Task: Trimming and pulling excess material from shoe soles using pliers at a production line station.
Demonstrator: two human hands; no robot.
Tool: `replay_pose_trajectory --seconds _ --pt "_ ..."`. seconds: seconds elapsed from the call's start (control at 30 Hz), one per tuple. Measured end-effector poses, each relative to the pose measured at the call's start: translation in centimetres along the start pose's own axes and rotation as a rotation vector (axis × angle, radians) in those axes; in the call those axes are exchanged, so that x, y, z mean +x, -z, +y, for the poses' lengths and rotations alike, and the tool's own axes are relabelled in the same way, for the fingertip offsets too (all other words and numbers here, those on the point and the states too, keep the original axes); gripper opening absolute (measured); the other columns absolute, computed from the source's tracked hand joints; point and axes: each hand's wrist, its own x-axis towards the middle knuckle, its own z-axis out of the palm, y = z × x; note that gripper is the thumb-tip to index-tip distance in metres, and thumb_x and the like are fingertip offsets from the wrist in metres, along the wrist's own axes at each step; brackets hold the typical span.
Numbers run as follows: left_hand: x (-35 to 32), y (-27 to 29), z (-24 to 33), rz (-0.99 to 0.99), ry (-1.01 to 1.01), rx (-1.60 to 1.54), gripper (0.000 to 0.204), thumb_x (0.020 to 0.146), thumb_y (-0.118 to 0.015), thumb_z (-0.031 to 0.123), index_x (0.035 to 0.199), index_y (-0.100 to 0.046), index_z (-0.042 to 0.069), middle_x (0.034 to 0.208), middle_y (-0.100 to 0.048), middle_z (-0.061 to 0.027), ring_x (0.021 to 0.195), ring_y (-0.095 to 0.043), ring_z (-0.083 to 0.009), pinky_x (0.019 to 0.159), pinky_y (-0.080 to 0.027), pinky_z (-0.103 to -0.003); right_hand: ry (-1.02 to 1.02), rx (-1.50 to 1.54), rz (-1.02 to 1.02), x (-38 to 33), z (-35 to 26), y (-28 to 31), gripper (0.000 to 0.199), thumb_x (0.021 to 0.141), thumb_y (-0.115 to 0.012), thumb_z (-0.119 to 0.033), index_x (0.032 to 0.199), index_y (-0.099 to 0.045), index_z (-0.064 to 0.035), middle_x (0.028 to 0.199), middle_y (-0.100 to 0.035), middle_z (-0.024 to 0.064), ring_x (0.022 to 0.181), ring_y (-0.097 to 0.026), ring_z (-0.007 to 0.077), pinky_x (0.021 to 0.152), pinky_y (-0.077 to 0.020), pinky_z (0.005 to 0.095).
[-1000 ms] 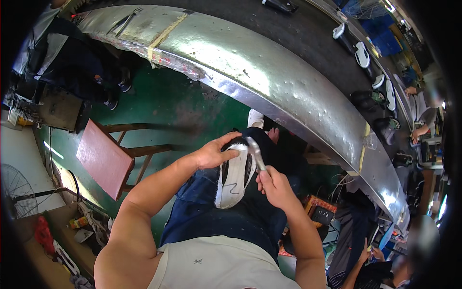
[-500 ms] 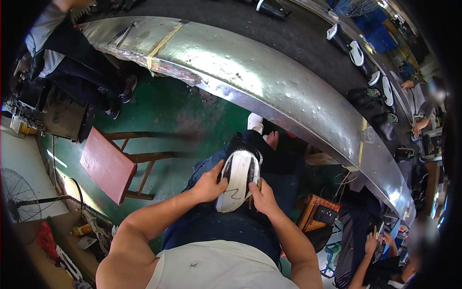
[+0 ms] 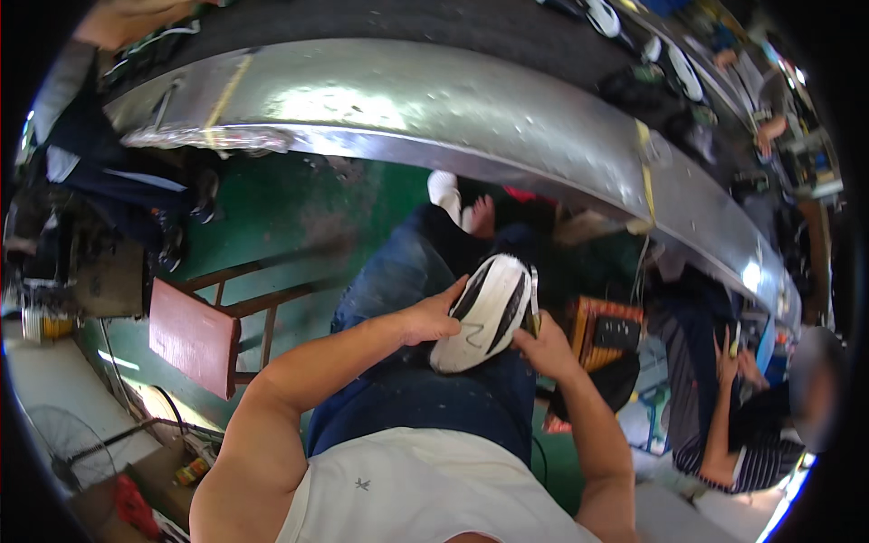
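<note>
A shoe [image 3: 478,321] rests bottom up over my lap, its white underside edged with dark strips and marked with a squiggle. My left hand [image 3: 436,317] grips its left edge, thumb on the underside. On the other side, my right hand [image 3: 548,346] is closed around a slim metal tool [image 3: 534,294] whose shaft runs along the shoe's right edge. The tool's working end is too small to make out, and its handle is mostly inside my fingers.
A long metal-sided bench [image 3: 434,100] curves ahead, with a dark belt carrying several shoes. At left stands a stool with a pinkish seat [image 3: 195,339]. A wooden crate-like seat [image 3: 602,330] is at right. One person stands far left; another sits at right.
The shoe has tilted, its far end leaning right, and both hands have shifted right with it. The slim tool now shows beside its right edge. My view has turned.
</note>
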Motion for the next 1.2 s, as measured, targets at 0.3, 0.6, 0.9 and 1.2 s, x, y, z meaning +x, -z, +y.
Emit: replay_pose_trajectory --seconds 0.3,0.6,0.9,1.2 --pt "-1.5 -2.6 -1.8 -0.012 -0.035 0.395 0.117 0.081 -0.075 0.017 0.160 0.008 -0.004 0.169 -0.008 -0.0264 0.157 -0.017 -0.0330 0.125 -0.018 -0.032 0.303 -0.379 -0.158 -6.0 2.0 2.5 0.051 0.093 -0.064 -0.017 0.138 -0.051 0.0043 0.110 -0.067 0.0293 0.107 -0.062 0.0488 0.094 -0.0507 0.0491" --pt "-1.3 -3.8 -3.6 0.092 -0.048 0.377 0.109 0.086 -0.068 0.011 0.160 0.010 -0.005 0.169 -0.006 -0.0262 0.157 -0.013 -0.0299 0.126 -0.014 -0.033 0.321 -1.044 -0.275 -3.0 -6.7 2.2 0.045 0.087 -0.066 -0.010 0.128 -0.058 0.0094 0.108 -0.068 0.0298 0.104 -0.068 0.0409 0.091 -0.0543 0.0480" --pt "1.0 -5.1 -4.3 0.624 0.049 -0.423 0.064 0.112 -0.031 0.045 0.161 -0.027 0.003 0.164 -0.034 -0.0130 0.150 -0.031 -0.0227 0.122 -0.027 -0.034 0.364 -0.832 -0.394 0.7 -1.9 -2.0 0.027 0.093 -0.064 -0.020 0.103 -0.061 0.0041 0.092 -0.069 0.0272 0.091 -0.069 0.0435 0.080 -0.0538 0.0527" --pt "1.2 -4.4 -5.7 0.822 -0.156 0.273 0.052 0.111 -0.034 0.032 0.143 -0.051 -0.004 0.137 -0.058 -0.0311 0.132 -0.052 -0.0460 0.111 -0.043 -0.045 0.345 -0.549 -0.149 -0.7 -0.1 -3.1 0.031 0.089 -0.068 -0.018 0.110 -0.058 0.0017 0.101 -0.067 0.0239 0.098 -0.066 0.0431 0.087 -0.0525 0.0496"
